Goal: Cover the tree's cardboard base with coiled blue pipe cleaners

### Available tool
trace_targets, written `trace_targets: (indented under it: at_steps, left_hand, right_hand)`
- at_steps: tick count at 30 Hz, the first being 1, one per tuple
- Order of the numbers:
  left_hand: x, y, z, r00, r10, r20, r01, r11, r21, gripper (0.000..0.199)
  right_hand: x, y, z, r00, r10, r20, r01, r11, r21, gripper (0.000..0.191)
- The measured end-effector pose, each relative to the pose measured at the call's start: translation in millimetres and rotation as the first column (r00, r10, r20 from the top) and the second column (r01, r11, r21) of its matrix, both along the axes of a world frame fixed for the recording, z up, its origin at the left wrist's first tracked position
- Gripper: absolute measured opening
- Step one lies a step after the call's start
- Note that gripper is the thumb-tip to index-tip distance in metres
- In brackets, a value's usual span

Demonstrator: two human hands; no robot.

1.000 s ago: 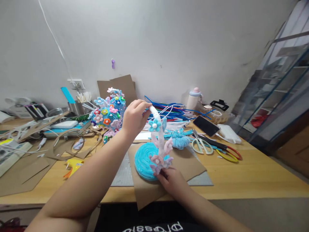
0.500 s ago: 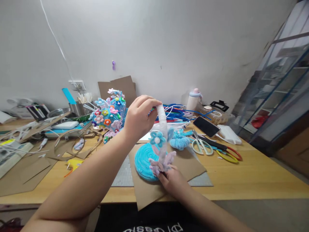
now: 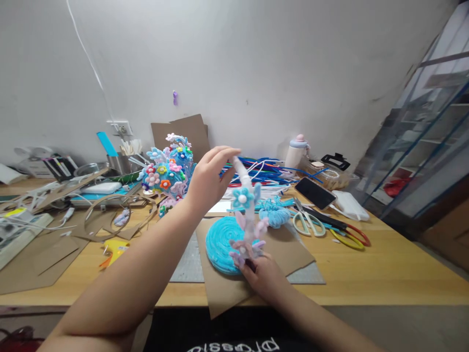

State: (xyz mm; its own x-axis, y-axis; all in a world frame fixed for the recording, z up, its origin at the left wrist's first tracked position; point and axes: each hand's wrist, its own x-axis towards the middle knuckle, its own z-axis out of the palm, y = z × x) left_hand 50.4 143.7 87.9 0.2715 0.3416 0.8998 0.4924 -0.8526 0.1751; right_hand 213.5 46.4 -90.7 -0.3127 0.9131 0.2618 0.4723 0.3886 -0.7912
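A white wrapped stem (image 3: pixel 249 215) stands tilted between my two hands, with a blue flower (image 3: pixel 242 198) and pale pink and lilac petals on it. My left hand (image 3: pixel 216 171) pinches its top end between thumb and fingers. Lower down, my right hand (image 3: pixel 262 271) is closed round the bottom end by the petals; its fingertips are partly hidden. Behind the stem lies a round coiled blue disc (image 3: pixel 223 244) on brown cardboard (image 3: pixel 220 293). A fluffy blue bundle (image 3: pixel 274 216) is just right of the stem.
White-handled scissors (image 3: pixel 308 225), red-and-yellow-handled pliers (image 3: pixel 353 237) and a phone (image 3: pixel 315 193) lie right. Behind are colourful pipe cleaners (image 3: pixel 271 171) and a bottle (image 3: pixel 296 151). A decorated flower piece (image 3: pixel 168 171), glue gun (image 3: pixel 116 249) and cables are left.
The stem's top has tipped left and its flower has turned and risen slightly. Both hands keep their hold. The whole view has shifted a little.
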Motion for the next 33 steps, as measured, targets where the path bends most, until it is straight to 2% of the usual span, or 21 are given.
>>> trace_targets:
  at_steps: [3, 6, 8, 9, 12, 14, 16, 19, 20, 22, 27, 31, 33]
  left_hand:
    - [-13.7, 5.7, -31.1, 0.992, 0.053, 0.113, -0.035, 0.987, -0.158, 0.043]
    - [-30.4, 9.1, -81.1, 0.960, 0.159, 0.229, -0.062, 0.923, -0.379, 0.043]
    - [-41.4, 7.8, -115.7, 0.948, 0.198, 0.248, -0.029, 0.832, -0.554, 0.039]
    - [-46.4, 5.9, -130.9, 0.948, 0.202, 0.246, 0.001, 0.772, -0.636, 0.037]
    - [-57.3, -2.1, -161.7, 0.954, 0.171, 0.246, 0.105, 0.580, -0.808, 0.035]
    - [-60.3, -7.7, -169.7, 0.955, 0.130, 0.267, 0.177, 0.475, -0.862, 0.035]
    - [-60.4, -12.2, -171.2, 0.950, 0.089, 0.301, 0.244, 0.394, -0.886, 0.035]
    - [-58.9, -18.8, -169.0, 0.934, 0.068, 0.349, 0.311, 0.321, -0.894, 0.035]
    - [-59.1, -21.6, -168.3, 0.929, 0.074, 0.363, 0.324, 0.312, -0.893, 0.035]
    - [-61.7, -28.9, -167.2, 0.916, 0.097, 0.389, 0.345, 0.305, -0.888, 0.035]
    - [-76.7, -62.0, -170.8, 0.869, 0.220, 0.443, 0.378, 0.284, -0.881, 0.039]
    - [-79.8, -104.6, -181.6, 0.816, 0.327, 0.477, 0.416, 0.239, -0.877, 0.064]
    - [-76.7, -125.3, -187.8, 0.799, 0.350, 0.490, 0.443, 0.209, -0.872, 0.070]
  right_hand:
    - [1.5, -3.4, -3.5, 0.995, -0.033, -0.092, 0.027, 0.998, -0.065, 0.021]
    - [7.5, -10.4, -7.8, 0.971, -0.057, -0.233, 0.020, 0.987, -0.158, 0.018]
    - [14.4, -16.7, -10.4, 0.932, -0.093, -0.350, 0.005, 0.969, -0.245, 0.010]
    - [18.5, -20.0, -11.3, 0.905, -0.119, -0.409, -0.007, 0.956, -0.294, 0.015]
    - [32.2, -29.9, -9.3, 0.810, -0.217, -0.545, -0.050, 0.900, -0.433, 0.029]
    - [39.8, -35.4, -3.5, 0.754, -0.272, -0.598, -0.083, 0.864, -0.497, 0.031]
    - [44.1, -39.1, 4.6, 0.655, -0.335, -0.678, -0.185, 0.798, -0.574, 0.040]
    - [43.3, -39.7, 16.5, 0.440, -0.469, -0.766, -0.385, 0.672, -0.633, 0.059]
    - [41.8, -38.1, 19.8, 0.392, -0.500, -0.773, -0.419, 0.651, -0.633, 0.063]
    - [37.6, -31.9, 25.3, 0.371, -0.513, -0.774, -0.424, 0.648, -0.632, 0.064]
    - [25.1, -1.2, 35.2, 0.398, -0.496, -0.772, -0.398, 0.665, -0.632, 0.057]
    - [15.8, 27.6, 36.2, 0.387, -0.486, -0.784, -0.378, 0.691, -0.616, 0.053]
    - [13.8, 37.7, 34.3, 0.381, -0.501, -0.777, -0.349, 0.700, -0.623, 0.054]
